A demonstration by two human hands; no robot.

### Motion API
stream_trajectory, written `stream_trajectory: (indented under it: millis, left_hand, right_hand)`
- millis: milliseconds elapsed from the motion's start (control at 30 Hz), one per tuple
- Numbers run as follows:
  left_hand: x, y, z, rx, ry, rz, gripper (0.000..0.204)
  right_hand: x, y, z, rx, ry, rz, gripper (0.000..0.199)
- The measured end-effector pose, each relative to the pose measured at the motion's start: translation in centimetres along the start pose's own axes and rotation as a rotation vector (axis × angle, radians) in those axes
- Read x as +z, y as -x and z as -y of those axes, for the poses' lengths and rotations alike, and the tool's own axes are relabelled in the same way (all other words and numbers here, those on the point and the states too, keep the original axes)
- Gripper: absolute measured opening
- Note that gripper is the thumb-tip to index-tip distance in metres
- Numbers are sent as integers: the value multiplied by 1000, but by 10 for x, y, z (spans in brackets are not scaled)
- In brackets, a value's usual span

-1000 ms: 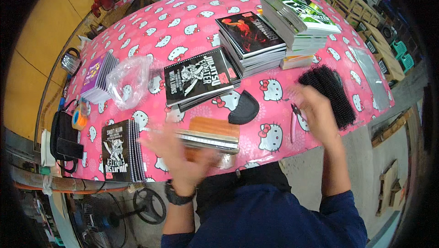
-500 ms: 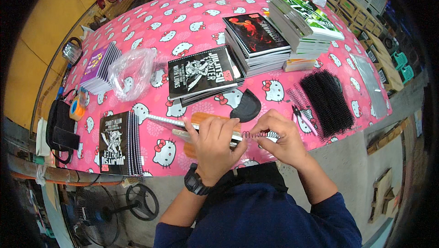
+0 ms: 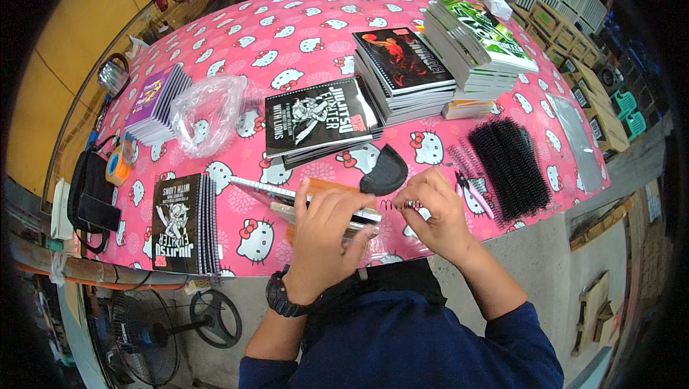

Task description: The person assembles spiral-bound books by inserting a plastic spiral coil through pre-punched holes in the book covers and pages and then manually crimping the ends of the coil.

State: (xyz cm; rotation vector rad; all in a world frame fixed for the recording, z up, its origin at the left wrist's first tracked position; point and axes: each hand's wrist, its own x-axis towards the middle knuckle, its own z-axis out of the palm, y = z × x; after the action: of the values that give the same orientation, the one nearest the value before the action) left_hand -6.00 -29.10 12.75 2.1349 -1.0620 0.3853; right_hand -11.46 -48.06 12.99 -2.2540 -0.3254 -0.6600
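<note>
**Light and springy beside flat and firm**

Nearest, the left hand (image 3: 323, 238) has its grip clamped over a flat, pale-edged book (image 3: 367, 217), which lies across an orange-brown wooden board (image 3: 336, 186). The book should feel firm but slick-covered, best pressed from above with the thumb along its near edge.

Beside it, the right hand (image 3: 439, 218) pinches a thin, dark spiral coil (image 3: 389, 204) between its fingertips. The free end sits just beside the book; whether they touch is unclear. The coil looks very light, springy and easily bent, so a gentle hold close to that end would suit.

Farther out lie a matte black, half-round pad (image 3: 385, 171), pink-handled pliers (image 3: 479, 201) and a dense, bristly pile of black coils (image 3: 511, 170). Beyond, on the glossy pink table (image 3: 459, 127), glossy black-covered notebooks (image 3: 316, 118) rest in a low stack.
</note>
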Motion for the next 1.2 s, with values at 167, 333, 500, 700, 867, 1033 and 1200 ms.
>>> stream_trajectory:
  millis: [167,333,500,700,867,1033,1200]
  left_hand:
    - [2,5,4,18,159,-123,17]
    - [-1,6,1,-1,155,-111,15]
    - [-3,4,1,64,22,18,16]
    - [-6,-7,-4,96,-55,19,17]
    - [3,0,11,86,-95,46,17]
    - [4,-1,12,76,-96,3,16]
    - [0,-4,9,91,-1,-3,26]
  right_hand:
    - [-3,-2,7,-71,-91,129,24]
    - [-12,2,6,-12,-168,316,17]
    - [-12,-21,-17,359,-270,322,37]
    - [37,-11,-117,116,285,344,76]
    - [42,-11,-110,141,328,413,70]
    - [31,-7,-95,143,263,412,66]
    - [12,4,-86,495,-759,366,74]
